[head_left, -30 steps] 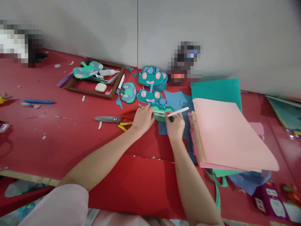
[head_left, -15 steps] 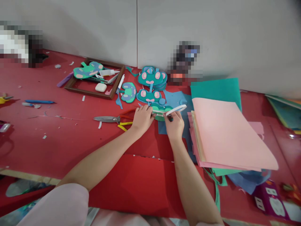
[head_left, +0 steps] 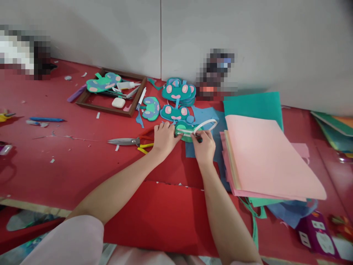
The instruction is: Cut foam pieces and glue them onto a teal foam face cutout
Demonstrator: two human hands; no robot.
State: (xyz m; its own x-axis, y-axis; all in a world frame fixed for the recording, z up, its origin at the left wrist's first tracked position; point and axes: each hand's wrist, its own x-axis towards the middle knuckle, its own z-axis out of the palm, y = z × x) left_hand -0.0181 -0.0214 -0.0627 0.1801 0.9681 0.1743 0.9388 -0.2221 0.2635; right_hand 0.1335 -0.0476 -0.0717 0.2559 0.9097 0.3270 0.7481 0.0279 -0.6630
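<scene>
A green felt piece [head_left: 187, 138] lies on the table between my hands, with white strips across it. My left hand [head_left: 164, 138] is at its left edge, thumb and fingers closed on that edge. A white band [head_left: 211, 122] loops up from the right end of the piece, and my right hand [head_left: 203, 145] pinches it near its base. Scissors [head_left: 124, 141] with red and yellow handles lie beside my left hand. Just beyond are a teal felt face [head_left: 174, 112] with pink patches and a stack of similar faces [head_left: 179, 92].
A wooden frame [head_left: 107, 109] at the back left surrounds tubes, a white case [head_left: 118, 102] and a felt shape. Pink sheets [head_left: 270, 154] are piled on the right. A purple box [head_left: 317, 233] stands at the lower right. Blue felt [head_left: 205, 114] lies behind my right hand.
The white band has turned from a flat strip into a raised, open loop. My left hand has shifted slightly left, and the scissors have slid a little left.
</scene>
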